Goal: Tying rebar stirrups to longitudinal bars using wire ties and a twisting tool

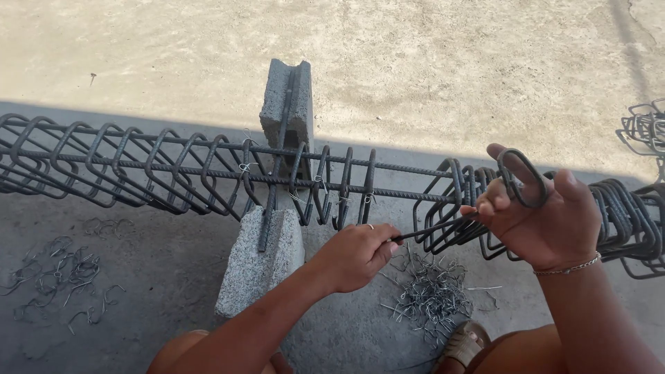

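Gripping a thin tie tool (422,230) in the closed left hand (357,255), a person curls the right hand (544,211) through a stirrup (521,177) on the rebar cage (208,173) spanning two blocks (260,260); steel looks stiff, heavy, best held by its bars.

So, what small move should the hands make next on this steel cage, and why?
Probably slide the ring held by the right hand leftward along the long bars. The rings near it are bunched together, while a bare gap lies between them and the tied rings by the block. The left hand grips a thin tool pointing at that bunch.
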